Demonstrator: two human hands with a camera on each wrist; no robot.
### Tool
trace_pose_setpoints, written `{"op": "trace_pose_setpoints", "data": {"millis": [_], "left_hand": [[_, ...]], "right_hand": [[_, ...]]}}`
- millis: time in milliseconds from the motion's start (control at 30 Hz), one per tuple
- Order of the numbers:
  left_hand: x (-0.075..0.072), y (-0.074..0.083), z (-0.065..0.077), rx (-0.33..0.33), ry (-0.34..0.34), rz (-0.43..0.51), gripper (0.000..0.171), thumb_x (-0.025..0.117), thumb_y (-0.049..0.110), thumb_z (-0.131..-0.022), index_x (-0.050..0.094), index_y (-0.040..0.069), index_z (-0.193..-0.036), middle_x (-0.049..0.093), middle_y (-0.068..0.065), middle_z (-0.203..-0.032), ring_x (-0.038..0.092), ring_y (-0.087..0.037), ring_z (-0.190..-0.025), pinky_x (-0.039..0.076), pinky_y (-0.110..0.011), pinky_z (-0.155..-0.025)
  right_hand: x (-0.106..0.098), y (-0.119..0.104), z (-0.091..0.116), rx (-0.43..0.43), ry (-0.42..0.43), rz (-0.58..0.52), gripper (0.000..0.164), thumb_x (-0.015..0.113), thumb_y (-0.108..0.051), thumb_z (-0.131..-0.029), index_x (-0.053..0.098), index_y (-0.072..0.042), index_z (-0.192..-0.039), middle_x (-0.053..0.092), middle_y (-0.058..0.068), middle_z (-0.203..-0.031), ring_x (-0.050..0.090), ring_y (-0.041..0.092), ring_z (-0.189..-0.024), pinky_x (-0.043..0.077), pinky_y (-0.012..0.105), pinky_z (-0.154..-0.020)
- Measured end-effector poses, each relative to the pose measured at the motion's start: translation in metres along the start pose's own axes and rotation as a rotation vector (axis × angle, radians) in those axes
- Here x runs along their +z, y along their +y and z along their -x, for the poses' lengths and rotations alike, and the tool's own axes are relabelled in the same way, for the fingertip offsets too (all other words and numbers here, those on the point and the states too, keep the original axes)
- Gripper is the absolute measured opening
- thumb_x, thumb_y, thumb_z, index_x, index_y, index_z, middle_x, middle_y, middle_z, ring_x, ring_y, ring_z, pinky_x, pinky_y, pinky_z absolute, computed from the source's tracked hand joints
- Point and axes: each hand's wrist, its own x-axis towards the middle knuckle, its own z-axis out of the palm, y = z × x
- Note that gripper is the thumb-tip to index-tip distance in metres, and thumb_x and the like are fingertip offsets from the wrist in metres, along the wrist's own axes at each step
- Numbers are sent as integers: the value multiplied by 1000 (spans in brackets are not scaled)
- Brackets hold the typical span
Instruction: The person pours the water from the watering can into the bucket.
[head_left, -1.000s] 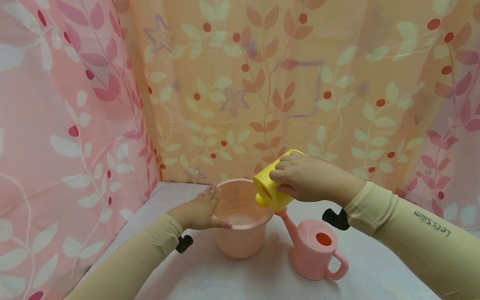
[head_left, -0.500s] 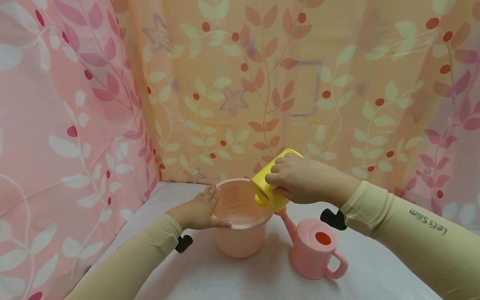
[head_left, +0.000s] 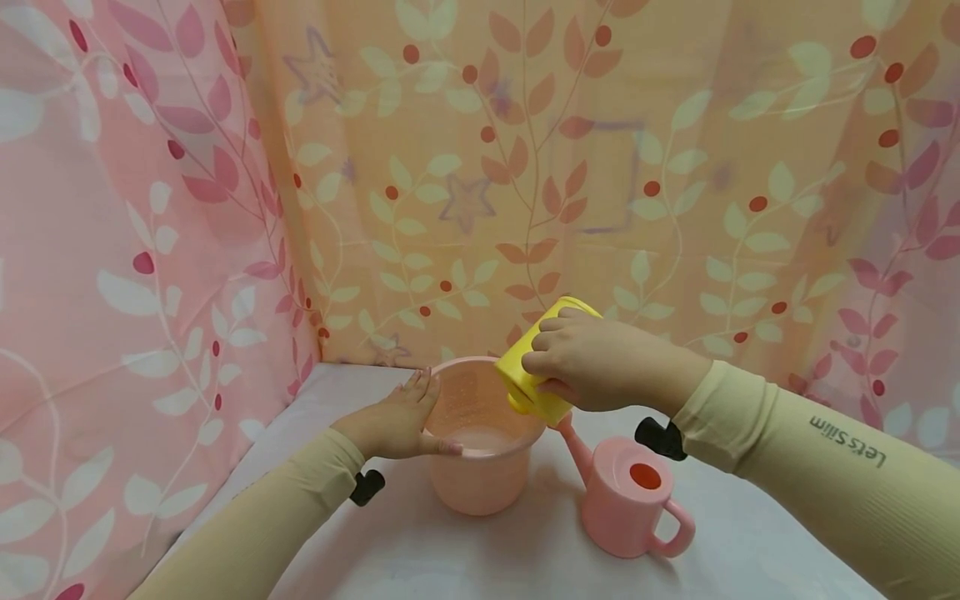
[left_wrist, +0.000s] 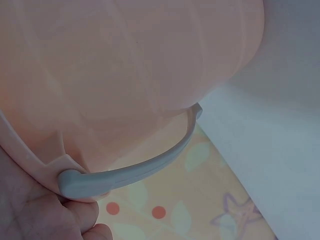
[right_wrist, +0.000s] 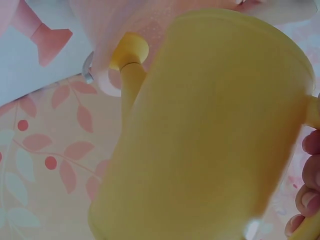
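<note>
In the head view my left hand (head_left: 393, 423) rests on the left rim of a pink bucket (head_left: 480, 487), its fingers spread and the thumb along the near rim. The left wrist view shows the bucket's grey handle (left_wrist: 130, 175) hanging beside the fingertips. My right hand (head_left: 588, 357) grips the handle of a yellow watering can (head_left: 528, 350), tilted above the bucket's right side. In the right wrist view the can's spout (right_wrist: 131, 52) points towards the bucket; curled fingers (right_wrist: 312, 170) hold its handle. Whether water is flowing cannot be told.
A pink watering can (head_left: 626, 508) stands upright on the white tabletop (head_left: 420, 558), right of the bucket, its spout near the bucket's rim. Leaf-patterned curtains (head_left: 465, 167) hang behind and at the sides. Wrist cameras (head_left: 367, 487) sit under both cuffs.
My right hand has shifted slightly left with the yellow watering can, which tips a little further over the bucket. The left hand, bucket and pink can look the same.
</note>
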Motion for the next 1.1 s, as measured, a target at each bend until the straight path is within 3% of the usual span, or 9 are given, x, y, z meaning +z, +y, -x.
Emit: {"op": "trace_pose_setpoints", "data": {"millis": [867, 1100], "left_hand": [[-1, 1, 1, -20, -12, 7, 119, 30, 85, -57, 7, 1, -138, 1, -17, -143, -4, -24, -130, 7, -41, -104], [-1, 1, 1, -11, -1, 19, 119, 32, 84, -57, 8, 0, -138, 2, -17, -143, -3, -24, -130, 8, -41, -103]], "right_hand": [[-4, -5, -6, -48, -34, 66, 15, 66, -21, -75, 51, -19, -73, 42, -10, -66, 42, 12, -74, 32, 29, -71], [-5, -4, -7, -103, 42, 80, 18, 64, -17, -74, 47, -18, -69, 37, -9, -61, 38, 12, -67, 29, 28, -67]]}}
